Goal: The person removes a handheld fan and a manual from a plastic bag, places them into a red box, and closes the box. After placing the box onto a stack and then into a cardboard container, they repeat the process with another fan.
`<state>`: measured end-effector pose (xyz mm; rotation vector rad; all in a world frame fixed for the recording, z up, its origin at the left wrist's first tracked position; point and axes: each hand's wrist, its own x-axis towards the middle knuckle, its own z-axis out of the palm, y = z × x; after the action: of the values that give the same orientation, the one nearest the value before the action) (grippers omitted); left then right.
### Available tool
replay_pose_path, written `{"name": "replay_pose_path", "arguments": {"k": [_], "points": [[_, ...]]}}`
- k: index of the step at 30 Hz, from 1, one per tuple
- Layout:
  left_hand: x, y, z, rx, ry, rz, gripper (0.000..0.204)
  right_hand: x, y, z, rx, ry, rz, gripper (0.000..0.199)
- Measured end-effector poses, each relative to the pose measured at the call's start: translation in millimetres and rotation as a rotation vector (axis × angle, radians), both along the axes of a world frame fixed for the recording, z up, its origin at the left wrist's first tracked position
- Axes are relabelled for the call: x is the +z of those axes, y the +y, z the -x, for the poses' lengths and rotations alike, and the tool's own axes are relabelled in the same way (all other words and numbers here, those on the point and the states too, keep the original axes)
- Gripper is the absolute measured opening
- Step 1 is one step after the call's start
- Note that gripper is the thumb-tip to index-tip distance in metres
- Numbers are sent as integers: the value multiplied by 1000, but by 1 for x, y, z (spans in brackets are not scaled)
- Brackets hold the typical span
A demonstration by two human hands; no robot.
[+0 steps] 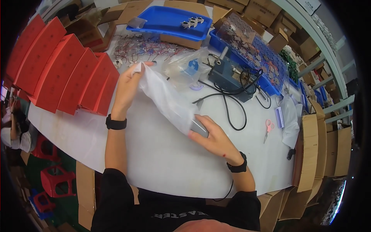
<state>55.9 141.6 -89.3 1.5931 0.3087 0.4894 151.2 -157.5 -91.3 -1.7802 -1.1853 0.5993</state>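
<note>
A white, thin, soft bag (164, 102) stretches between my two hands above the table. My left hand (129, 83) pinches its far upper end, fingers closed. At its other end my right hand (211, 137) grips a smooth grey object (199, 127), whose end sticks out of the bag's mouth. The rest of that object is covered by the bag, so I cannot tell its kind. Black bands circle both wrists. Just beyond my hands lies a clear plastic bag (185, 69) with a blue label.
Red boxes (58, 73) stand in a row at left. At the back sit a blue tray (166, 23) and wired parts (148, 48). A dark blue machine (232, 73) trails black cables. Pink scissors (268, 129) lie at right. Cardboard boxes (309, 150) flank the white table (162, 166).
</note>
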Motion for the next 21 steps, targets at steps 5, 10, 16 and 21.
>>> {"name": "replay_pose_path", "arguments": {"k": [5, 10, 16, 21], "points": [[-22, 12, 0, 256, 90, -418, 30, 8, 1, 3, 33, 84, 94, 54], [-11, 3, 7, -55, 160, -690, 37, 10, 4, 9, 37, 111, 305, 52], [4, -25, 6, -545, 205, -682, 55, -12, 11, -1, -71, 409, 326, 54], [2, -54, 5, -569, 81, -1024, 65, -25, 2, 9, -24, -320, 164, 56]]}}
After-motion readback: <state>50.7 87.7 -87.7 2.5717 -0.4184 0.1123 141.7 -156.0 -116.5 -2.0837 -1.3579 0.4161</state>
